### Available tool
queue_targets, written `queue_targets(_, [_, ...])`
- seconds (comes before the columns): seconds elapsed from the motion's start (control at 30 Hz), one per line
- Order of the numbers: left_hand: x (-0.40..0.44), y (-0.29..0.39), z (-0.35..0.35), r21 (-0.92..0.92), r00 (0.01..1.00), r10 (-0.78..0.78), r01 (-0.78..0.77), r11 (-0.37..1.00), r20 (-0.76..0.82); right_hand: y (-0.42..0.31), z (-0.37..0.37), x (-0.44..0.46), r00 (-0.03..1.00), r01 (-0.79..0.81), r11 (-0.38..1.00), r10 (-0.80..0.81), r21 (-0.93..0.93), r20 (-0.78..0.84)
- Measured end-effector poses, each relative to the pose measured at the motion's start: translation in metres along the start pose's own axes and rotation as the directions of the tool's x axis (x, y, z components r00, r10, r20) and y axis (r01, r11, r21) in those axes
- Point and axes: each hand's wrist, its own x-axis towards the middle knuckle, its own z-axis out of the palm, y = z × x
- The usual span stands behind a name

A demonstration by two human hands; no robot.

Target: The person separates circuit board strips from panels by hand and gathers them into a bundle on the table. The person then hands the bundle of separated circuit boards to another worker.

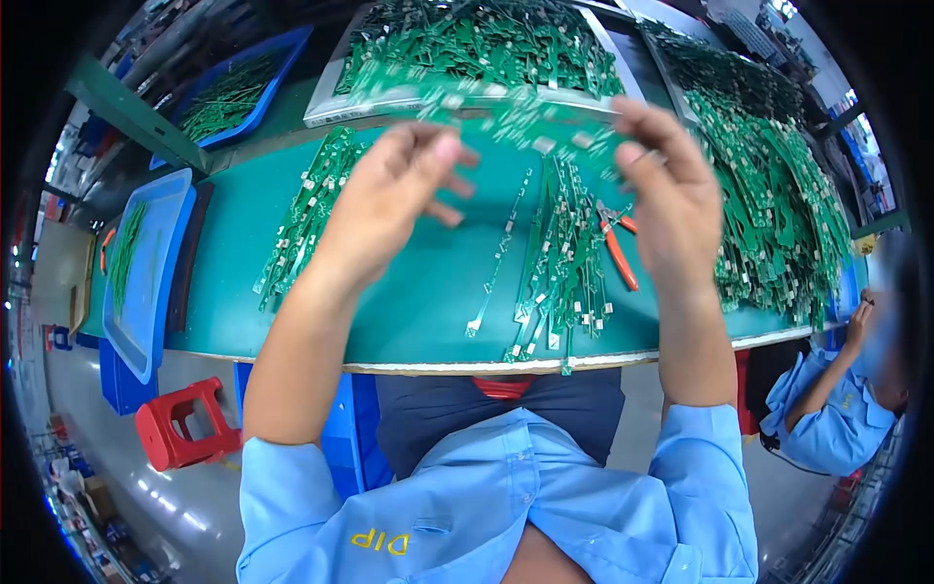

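Note:
A blurred bunch of narrow green circuit board strips (530, 125) hangs over the table between my hands. My right hand (673, 185) has its thumb and forefinger around the right end of the bunch. Just below the bunch's left part is my left hand (394, 185), with fingers bent and apart and no strip visible inside it. Beneath them on the green table lies a loose pile of strips (564, 253), with a single strip (498, 253) to its left. Red-handled cutters (619, 255) lie beside the pile, near my right wrist. Another row of strips (309, 209) lies left of my left forearm.
A white-edged tray (326, 109) heaped with boards stands at the back. A large heap of boards (773, 195) fills the right side. Blue trays (161, 282) with strips are at left. A red stool (185, 428) stands on the floor. A co-worker (837, 409) sits at right.

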Motion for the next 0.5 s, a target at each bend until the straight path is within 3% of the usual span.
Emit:
queue_targets(0.07, [0.014,0.009,0.005,-0.259,0.993,0.097,-0.111,0.96,-0.065,0.013,0.012,-0.005,0.991,0.035,0.997,-0.026,-0.064,0.135])
queue_targets(0.2, [0.029,0.007,0.009,-0.333,0.983,0.101,-0.149,0.931,-0.156,0.02,0.024,-0.013,0.934,-0.223,0.963,0.167,0.153,0.315])
queue_targets(0.3, [0.031,-0.008,0.005,-0.317,0.993,0.044,-0.077,0.945,-0.112,0.016,0.02,-0.012,0.87,-0.155,0.987,0.159,-0.046,0.466])
queue_targets(0.33, [0.027,-0.008,0.007,-0.305,0.996,-0.007,-0.02,0.952,-0.087,0.02,0.017,-0.009,0.887,-0.038,0.99,0.097,-0.138,0.451])
queue_targets(0.43, [0.018,-0.019,0.005,-0.203,0.991,-0.092,0.111,0.973,0.102,0.021,0.016,-0.002,0.93,-0.269,0.963,0.26,0.001,0.261])
queue_targets(0.5, [0.013,-0.021,0.015,-0.182,0.961,-0.084,0.136,0.974,0.264,0.024,0.012,0.002,0.921,-0.337,0.941,0.327,0.014,0.209])
